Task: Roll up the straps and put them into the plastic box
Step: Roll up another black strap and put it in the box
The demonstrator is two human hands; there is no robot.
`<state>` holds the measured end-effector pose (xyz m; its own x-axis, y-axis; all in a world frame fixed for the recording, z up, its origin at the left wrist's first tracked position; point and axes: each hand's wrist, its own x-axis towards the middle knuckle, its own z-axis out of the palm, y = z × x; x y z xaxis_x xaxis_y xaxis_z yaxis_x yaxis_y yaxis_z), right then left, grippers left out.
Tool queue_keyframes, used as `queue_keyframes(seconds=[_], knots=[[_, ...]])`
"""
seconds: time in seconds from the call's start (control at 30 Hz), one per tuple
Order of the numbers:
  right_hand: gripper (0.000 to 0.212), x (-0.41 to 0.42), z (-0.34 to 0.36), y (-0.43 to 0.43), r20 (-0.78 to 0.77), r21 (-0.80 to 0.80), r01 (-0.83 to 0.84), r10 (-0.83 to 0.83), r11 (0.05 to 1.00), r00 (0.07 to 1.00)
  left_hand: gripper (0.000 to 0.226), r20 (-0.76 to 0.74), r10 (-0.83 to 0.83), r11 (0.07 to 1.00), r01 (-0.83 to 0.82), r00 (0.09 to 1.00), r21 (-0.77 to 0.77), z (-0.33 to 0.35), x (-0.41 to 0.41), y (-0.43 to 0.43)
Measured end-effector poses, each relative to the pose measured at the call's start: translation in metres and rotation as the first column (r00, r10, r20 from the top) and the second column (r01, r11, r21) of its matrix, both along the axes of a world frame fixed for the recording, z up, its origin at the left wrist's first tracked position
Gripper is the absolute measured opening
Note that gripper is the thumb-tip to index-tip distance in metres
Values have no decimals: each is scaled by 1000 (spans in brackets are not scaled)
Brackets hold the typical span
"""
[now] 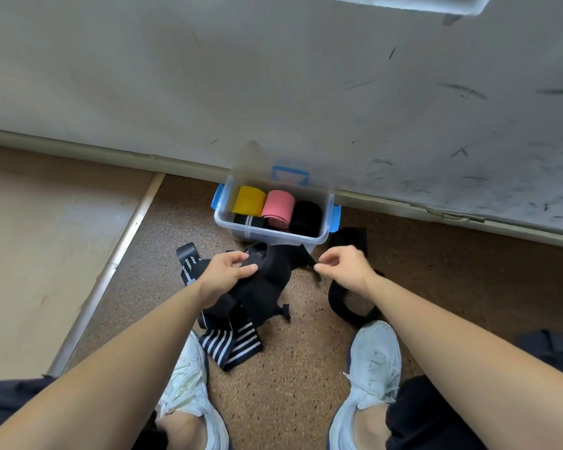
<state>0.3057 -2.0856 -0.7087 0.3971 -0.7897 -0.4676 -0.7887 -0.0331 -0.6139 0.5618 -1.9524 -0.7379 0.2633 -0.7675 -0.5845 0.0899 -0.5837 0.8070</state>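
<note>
While a person crouched over a speckled brown floor (290, 384), the head view looked down along both bare forearms. The left hand (229, 271) gripped a bunched black strap (267, 284), fingers curled over its top. The right hand (345, 267) pinched that strap's thin end between thumb and forefinger. The strap hung between both hands, just in front of the box (267, 237).

The clear box, with blue clips, stood on the floor against the wall (208, 76), its clear lid (283, 164) raised behind it. Inside, a yellow roll (249, 200), a pink roll (277, 207) and a black roll (306, 216) sat side by side. A small striped roll (249, 220) lay in the near left corner, in front of the yellow one.

A striped strap (231, 345) lay spread on the floor below the held strap, touching the left shoe (186, 378). A second strap (351, 237), also black, curled on the floor beneath the right wrist, reaching the right shoe (371, 362).
</note>
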Motion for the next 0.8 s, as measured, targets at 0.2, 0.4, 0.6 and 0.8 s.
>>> queue_keyframes(seconds=[0.2,0.4,0.6,0.8], knots=[[57,47,-10,39,266,407,102,-225,908,938,41,-185,40,995,-56,982,-81,14,-19,-7],[50,33,-18,23,282,461,178,-334,870,900,21,356,-42,993,77,933,-86,2,-29,-1],[39,-13,-20,-2,200,344,186,-265,920,943,20,664,-169,985,112,728,128,-19,-7,30],[25,-38,-25,-15,-190,225,-67,111,972,975,4,774,-166,980,13,611,200,-12,11,37]])
